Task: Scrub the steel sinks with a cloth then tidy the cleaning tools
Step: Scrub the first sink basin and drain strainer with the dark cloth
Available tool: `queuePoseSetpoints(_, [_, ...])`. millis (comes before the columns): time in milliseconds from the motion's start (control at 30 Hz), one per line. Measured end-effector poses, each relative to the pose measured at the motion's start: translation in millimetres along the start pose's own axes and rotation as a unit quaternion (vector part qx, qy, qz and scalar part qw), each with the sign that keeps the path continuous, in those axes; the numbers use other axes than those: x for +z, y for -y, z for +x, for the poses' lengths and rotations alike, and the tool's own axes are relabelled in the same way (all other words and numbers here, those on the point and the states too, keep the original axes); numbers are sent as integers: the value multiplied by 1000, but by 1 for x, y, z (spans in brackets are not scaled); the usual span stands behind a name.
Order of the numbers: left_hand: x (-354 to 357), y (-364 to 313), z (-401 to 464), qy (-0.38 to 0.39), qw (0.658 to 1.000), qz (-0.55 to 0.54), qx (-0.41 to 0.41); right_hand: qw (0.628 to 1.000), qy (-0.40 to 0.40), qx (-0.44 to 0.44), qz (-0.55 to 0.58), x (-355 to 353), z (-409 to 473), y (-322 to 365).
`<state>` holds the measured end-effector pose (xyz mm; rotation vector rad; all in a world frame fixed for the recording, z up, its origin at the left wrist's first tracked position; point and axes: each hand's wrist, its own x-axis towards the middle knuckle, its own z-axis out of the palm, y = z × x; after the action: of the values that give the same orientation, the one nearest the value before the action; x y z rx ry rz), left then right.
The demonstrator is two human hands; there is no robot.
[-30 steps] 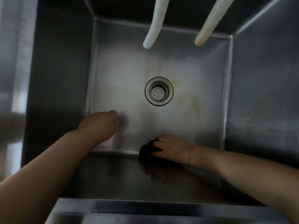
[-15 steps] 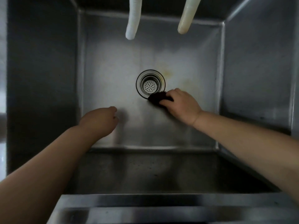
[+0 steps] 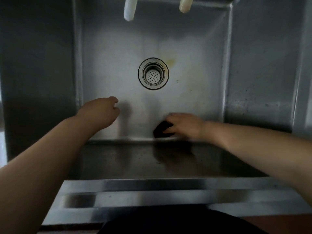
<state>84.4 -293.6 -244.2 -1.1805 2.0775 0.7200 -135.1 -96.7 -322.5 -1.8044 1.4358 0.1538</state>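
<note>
A deep steel sink [image 3: 108,48] fills the view, with a round strainer drain [image 3: 153,73] in the middle of its floor. My right hand [image 3: 184,124] presses a dark cloth [image 3: 161,130] onto the sink floor at the near edge, below and right of the drain; its fingers curl over the cloth. My left hand [image 3: 101,112] hovers over the floor's near left part with fingers loosely curled, holding nothing. A yellowish stain [image 3: 170,60] lies just right of the drain.
Two hose ends hang over the far wall: a white hose [image 3: 129,9] and a cream hose [image 3: 185,5]. The right sink wall [image 3: 256,78] shows dark specks. The steel front rim [image 3: 152,191] runs across the foreground.
My right hand slid the cloth from beside the drain back toward me to the near edge of the floor. The left hand stayed about where it was.
</note>
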Motion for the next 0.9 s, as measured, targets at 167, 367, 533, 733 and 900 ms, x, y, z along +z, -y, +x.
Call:
queuePoseSetpoints(167, [-3,8,-9,1,1000,-6,-4,985,-41,157,-50,-39,-30,-32])
queuePoseSetpoints(367, [-4,20,-22,14,1000,-20,-17,969,-7,69,237,-74,-5,76])
queuePoseSetpoints(533, [-6,29,-25,14,999,-20,-29,938,69,-51,335,-78,33,154])
queuePoseSetpoints(733, [-6,35,-23,17,999,-19,-32,969,159,-33,188,-45,47,146])
queuePoseSetpoints(900, [-4,28,-18,19,1000,-13,-13,974,207,3,93,-23,-7,70])
